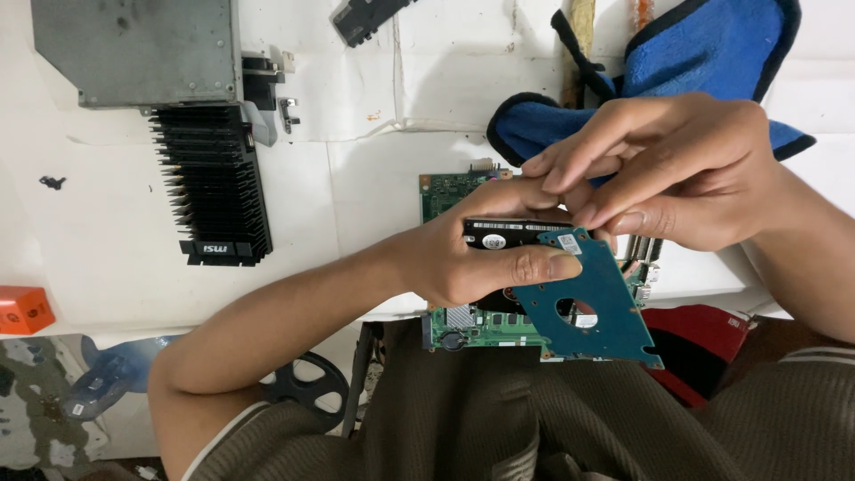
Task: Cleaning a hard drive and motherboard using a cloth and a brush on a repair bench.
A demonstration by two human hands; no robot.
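— While my hands work above the white table (107, 258), what lies around them?

— Far left sits a grey metal casing (134, 49), with a black finned heat sink (212, 183) just nearer than it. An orange box (22, 309) rests at the left edge, and a blue cloth with black trim (712, 44) is bunched at the far right. A small black part (365, 16) lies at the far edge. A green circuit board (463, 325) lies flat on the table's near edge, directly under my hands.

— Does anything block the view?

— My own hands cover most of the black hard drive (508, 233) and the middle of the green board. A red object (704, 334) shows only partly behind the teal board.

— What is each hand doing?

— My left hand (463, 258) is closed around the hard drive, thumb pressed on the teal circuit board (597, 307) that is swung off the drive's face and tilted down toward me. My right hand (668, 169) is bunched, fingertips pinched together at the drive's far edge, touching my left fingers. Whether they grip something small there, I cannot tell.

— Where is the drive?

— Held in the air, centre right, above the green board.
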